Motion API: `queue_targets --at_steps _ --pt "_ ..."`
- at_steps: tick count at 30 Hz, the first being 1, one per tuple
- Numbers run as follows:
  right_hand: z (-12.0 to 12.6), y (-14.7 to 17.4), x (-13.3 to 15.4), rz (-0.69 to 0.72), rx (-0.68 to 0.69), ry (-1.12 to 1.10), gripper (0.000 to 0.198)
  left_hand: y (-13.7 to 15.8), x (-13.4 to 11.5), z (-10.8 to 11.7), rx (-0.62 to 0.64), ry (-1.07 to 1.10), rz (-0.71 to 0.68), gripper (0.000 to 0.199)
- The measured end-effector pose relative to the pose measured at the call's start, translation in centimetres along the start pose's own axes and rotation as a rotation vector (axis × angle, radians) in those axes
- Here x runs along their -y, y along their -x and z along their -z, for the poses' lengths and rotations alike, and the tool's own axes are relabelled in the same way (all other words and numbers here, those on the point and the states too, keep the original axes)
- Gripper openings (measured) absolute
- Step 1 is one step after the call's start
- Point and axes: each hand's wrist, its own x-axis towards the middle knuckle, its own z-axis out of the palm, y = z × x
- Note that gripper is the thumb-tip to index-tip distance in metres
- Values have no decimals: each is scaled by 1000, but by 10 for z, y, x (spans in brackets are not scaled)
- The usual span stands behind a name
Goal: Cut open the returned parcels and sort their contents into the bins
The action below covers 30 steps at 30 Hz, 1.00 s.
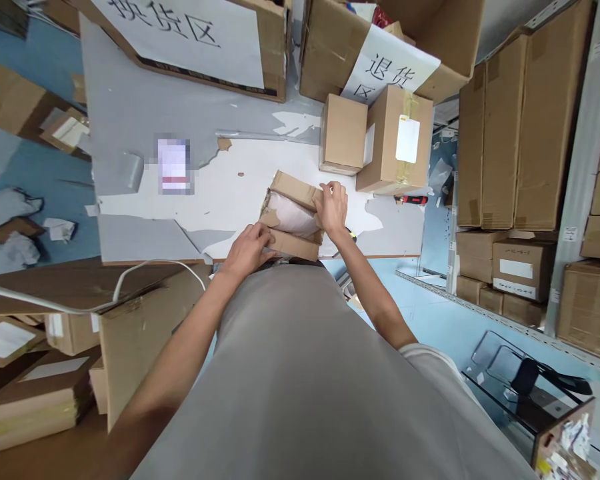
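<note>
A small cardboard box (295,248) lies at the table's near edge, right in front of my body. Its top flaps stand apart, and between them shows a pale pinkish-white wrapped item (291,215) whose kind I cannot make out. My left hand (250,250) grips the near left corner of the box, fingers on the flap. At the far right, my right hand (333,205) pinches the edge of the far flap between thumb and fingers.
Two closed cartons (344,133) stand at the back right, with a red-and-black tool (412,200) beside them. Behind are large open boxes with paper signs (390,67). A blurred rectangle (174,164) lies to the left. Shelves of cartons (545,133) line the right.
</note>
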Motion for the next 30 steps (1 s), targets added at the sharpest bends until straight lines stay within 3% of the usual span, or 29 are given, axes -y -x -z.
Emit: queue_targets --at_steps 7,14,19,24,30 --pt "-21 10 1 130 100 -98 37 -27 -10 13 -38 -109 217 58" --pt "-20 31 20 172 211 6 35 -47 -6 2 -210 -82 209 78" --pt "-25 45 43 138 287 102 38 -47 3 -11 -251 7 204 83" --pt "-30 48 51 48 284 134 58 -44 6 -17 -290 78 226 81" --pt "-26 49 60 87 371 140 38 -45 10 -19 -286 109 214 84"
